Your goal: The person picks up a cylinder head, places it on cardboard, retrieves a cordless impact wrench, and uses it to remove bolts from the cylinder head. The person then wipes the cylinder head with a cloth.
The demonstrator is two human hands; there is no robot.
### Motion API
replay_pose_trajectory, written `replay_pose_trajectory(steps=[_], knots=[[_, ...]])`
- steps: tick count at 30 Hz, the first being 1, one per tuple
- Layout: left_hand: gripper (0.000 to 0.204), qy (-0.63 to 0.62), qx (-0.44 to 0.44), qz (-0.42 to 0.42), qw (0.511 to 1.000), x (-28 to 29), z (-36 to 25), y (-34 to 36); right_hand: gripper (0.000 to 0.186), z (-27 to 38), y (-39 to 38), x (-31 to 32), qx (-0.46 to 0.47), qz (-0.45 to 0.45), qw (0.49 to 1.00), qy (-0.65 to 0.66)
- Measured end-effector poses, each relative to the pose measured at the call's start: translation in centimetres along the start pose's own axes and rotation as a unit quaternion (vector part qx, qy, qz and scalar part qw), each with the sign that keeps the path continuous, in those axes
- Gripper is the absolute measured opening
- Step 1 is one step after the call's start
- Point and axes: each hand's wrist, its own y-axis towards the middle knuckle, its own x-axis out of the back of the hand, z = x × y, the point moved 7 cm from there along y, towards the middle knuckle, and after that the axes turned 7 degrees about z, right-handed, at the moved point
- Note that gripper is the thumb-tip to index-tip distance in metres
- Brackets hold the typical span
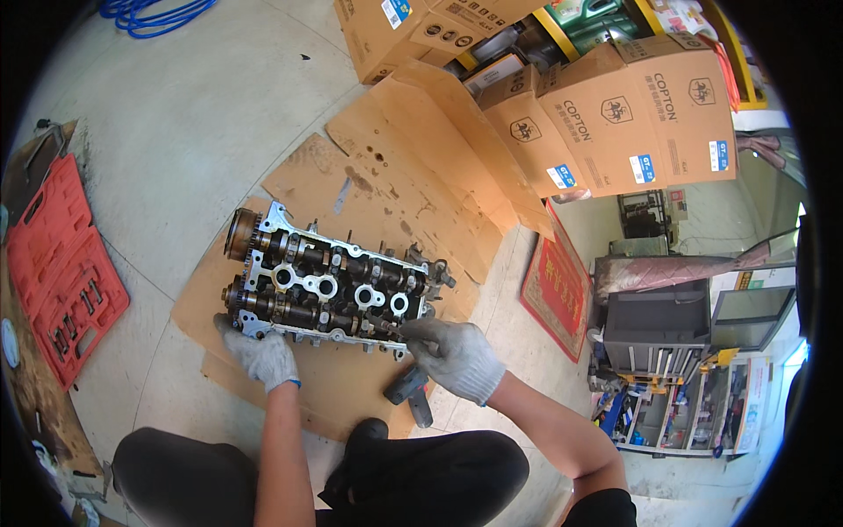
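A cylinder head (338, 285) with two camshafts and a row of round spark-plug wells lies on a flattened cardboard sheet in front of me. My left hand (266, 358), in a whitish knit glove, is closed round its near left corner, beside the camshaft gear. At the near right end of the cylinder head is my right hand (458, 358), gloved alike, its fingers pinched together over the camshaft row. Something small may be between those fingertips; I cannot make it out. A dark cordless power tool (411, 388) lies just below my right hand.
An open red tool case (66, 263) with several sockets lies at the left. Stained cardboard (386, 176) spreads beyond the cylinder head, up to brown cartons (606, 123). A blue hose (158, 19) is coiled far left; a red mat (558, 285) and a grey tool cabinet (654, 327) stand right.
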Motion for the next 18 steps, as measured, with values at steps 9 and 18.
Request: replay_pose_trajectory(steps=[9,18], knots=[[0.088,0.153,-0.103,0.001,0.983,0.0,-1.5,-0.4,0.027,2.0,3.4,0.3,-0.024,0.036,0.998,-0.036],[0.089,0.120,-0.109,-0.026,0.986,0.0,-0.8,-0.5,0.046,0.4,-0.4,-4.9,-0.163,-0.009,0.777,0.608]])
